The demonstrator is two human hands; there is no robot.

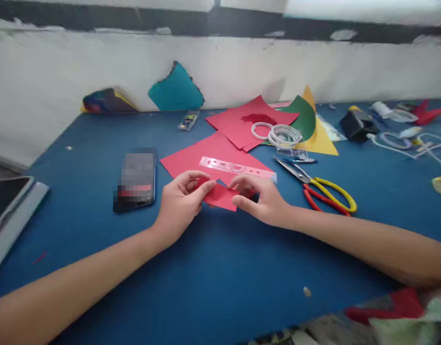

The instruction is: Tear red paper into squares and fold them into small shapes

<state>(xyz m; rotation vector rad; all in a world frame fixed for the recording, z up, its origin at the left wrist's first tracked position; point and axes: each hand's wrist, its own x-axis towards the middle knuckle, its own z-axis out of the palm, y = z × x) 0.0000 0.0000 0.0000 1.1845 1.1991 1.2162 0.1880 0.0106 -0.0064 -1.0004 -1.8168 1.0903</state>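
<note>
A small folded piece of red paper (222,197) is held up between both hands, above the blue table. My left hand (182,201) pinches its left end between thumb and fingers. At the other end, my right hand (261,199) grips the paper, its thumb on the near side and its fingers behind. Just beyond the hands lies a larger red sheet (191,155) with a clear ruler (238,167) across it. To the right of my right hand rest scissors (321,187) with one yellow and one red handle, blades pointing away to the left.
A phone (137,179) lies left of my hands. More red sheets (238,120), white rings (283,135), green paper (302,117) and yellow paper (324,136) are piled behind. A black tape dispenser (358,124) stands at right. Teal paper (177,91) leans on the wall.
</note>
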